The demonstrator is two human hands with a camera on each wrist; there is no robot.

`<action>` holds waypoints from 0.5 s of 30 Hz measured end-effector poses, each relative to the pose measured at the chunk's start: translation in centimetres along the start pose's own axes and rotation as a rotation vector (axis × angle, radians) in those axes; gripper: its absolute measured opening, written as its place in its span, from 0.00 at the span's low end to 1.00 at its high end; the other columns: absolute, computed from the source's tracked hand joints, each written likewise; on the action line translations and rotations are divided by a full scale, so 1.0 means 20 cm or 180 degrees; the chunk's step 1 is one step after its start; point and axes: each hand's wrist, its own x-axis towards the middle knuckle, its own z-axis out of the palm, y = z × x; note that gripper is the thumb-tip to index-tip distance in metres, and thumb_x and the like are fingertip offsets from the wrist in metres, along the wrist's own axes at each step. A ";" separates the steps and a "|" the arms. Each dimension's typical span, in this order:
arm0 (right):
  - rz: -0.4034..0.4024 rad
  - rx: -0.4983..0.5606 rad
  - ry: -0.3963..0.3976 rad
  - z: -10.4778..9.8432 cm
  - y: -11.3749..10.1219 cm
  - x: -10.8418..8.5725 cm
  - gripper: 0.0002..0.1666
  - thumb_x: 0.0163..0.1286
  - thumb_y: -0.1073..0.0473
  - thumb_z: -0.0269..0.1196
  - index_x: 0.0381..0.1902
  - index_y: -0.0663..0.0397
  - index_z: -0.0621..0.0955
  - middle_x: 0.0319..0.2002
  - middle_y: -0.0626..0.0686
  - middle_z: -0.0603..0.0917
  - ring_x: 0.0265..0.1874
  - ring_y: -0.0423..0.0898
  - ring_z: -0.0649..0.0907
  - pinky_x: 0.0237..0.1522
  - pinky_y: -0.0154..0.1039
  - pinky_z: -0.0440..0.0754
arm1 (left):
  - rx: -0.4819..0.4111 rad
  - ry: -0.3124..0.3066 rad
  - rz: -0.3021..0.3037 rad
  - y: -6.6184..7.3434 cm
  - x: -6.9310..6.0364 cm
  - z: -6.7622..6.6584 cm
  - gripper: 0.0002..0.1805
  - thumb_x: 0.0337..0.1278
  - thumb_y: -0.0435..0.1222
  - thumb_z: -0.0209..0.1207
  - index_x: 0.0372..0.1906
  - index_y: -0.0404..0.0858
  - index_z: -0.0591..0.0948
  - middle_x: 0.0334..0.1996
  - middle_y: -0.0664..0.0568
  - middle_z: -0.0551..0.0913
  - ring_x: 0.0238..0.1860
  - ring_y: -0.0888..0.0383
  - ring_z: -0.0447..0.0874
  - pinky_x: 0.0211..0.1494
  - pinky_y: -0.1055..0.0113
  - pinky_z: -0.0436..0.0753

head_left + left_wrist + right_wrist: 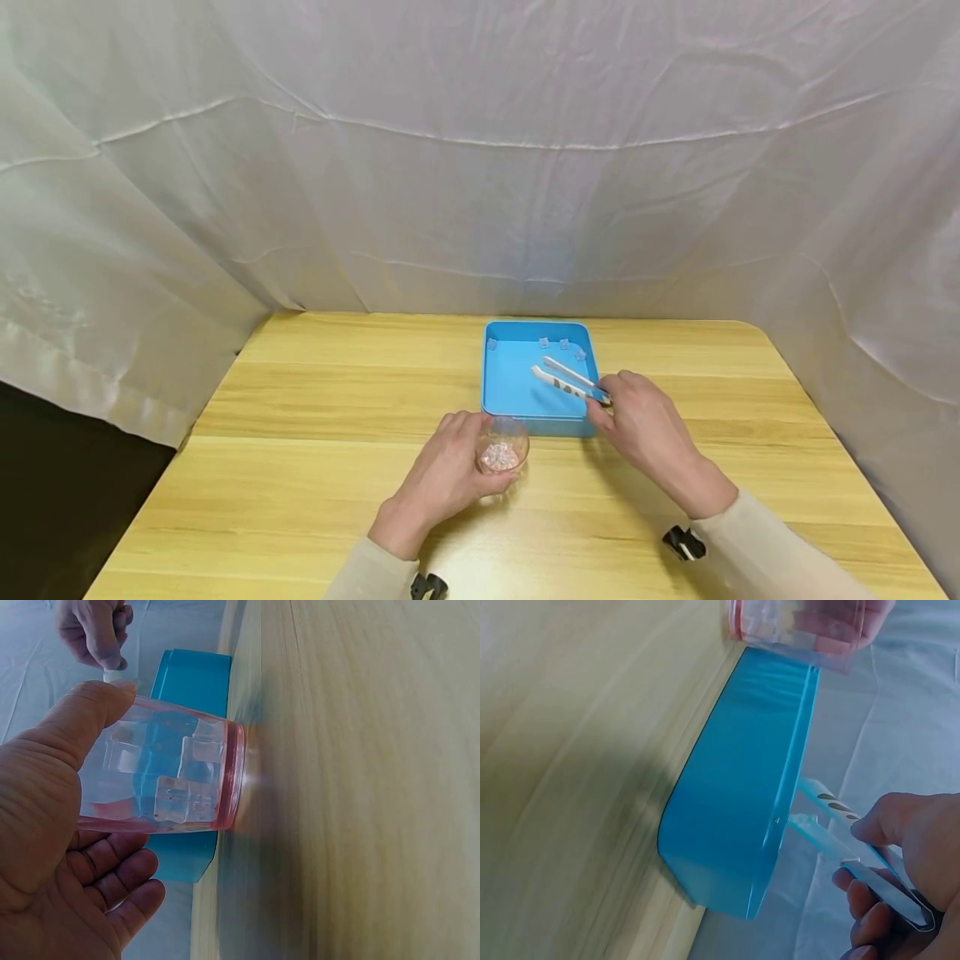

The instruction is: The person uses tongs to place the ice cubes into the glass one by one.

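Note:
My left hand (447,471) grips a clear pinkish plastic cup (169,769) with several clear cubes (184,799) in its lower part. In the left wrist view the cup's base is close to the table; whether it touches I cannot tell. My right hand (648,425) holds white-tipped tongs (870,874), thumb on one arm and fingers on the other. The tongs' tips are apart, over the blue tray (517,392), with nothing seen between them. Along the tray's far side lie several clear cubes (565,343). The cup stands by the tray's near left corner.
The tray stands on a light wood-grain table (315,425), near its back edge. Pale cloth (480,167) hangs behind and at both sides. A dark area (67,492) lies beyond the table's left edge. Black straps (684,543) show at the wrists.

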 end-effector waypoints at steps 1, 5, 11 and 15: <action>-0.0003 -0.0012 0.0001 0.00 0.00 0.00 0.07 0.69 0.62 0.66 0.33 0.61 0.83 0.23 0.48 0.74 0.23 0.42 0.69 0.22 0.34 0.69 | 0.0001 0.0005 0.0005 0.00 0.00 0.00 0.40 0.48 0.54 0.79 0.62 0.37 0.79 0.52 0.49 0.84 0.53 0.56 0.77 0.56 0.58 0.83; 0.0020 -0.0107 -0.0039 0.01 0.01 0.02 0.12 0.68 0.64 0.64 0.24 0.55 0.77 0.20 0.48 0.68 0.21 0.43 0.65 0.22 0.35 0.65 | 0.0009 0.0026 0.0021 0.00 0.00 0.00 0.40 0.48 0.54 0.79 0.61 0.37 0.79 0.52 0.50 0.85 0.53 0.56 0.78 0.56 0.58 0.83; 0.0161 -0.0263 -0.0168 0.01 0.01 0.04 0.19 0.66 0.64 0.63 0.18 0.51 0.69 0.19 0.50 0.65 0.19 0.45 0.64 0.21 0.36 0.63 | 0.0002 0.0040 0.0018 0.00 0.00 0.00 0.39 0.47 0.53 0.80 0.61 0.37 0.79 0.52 0.50 0.85 0.53 0.56 0.78 0.56 0.58 0.83; 0.0241 -0.0370 -0.0274 0.01 0.00 0.06 0.20 0.67 0.63 0.64 0.17 0.52 0.69 0.18 0.50 0.66 0.18 0.46 0.65 0.20 0.37 0.64 | -0.0003 0.0039 0.0010 0.00 0.00 0.00 0.40 0.47 0.53 0.80 0.61 0.36 0.79 0.52 0.50 0.84 0.53 0.56 0.78 0.56 0.58 0.84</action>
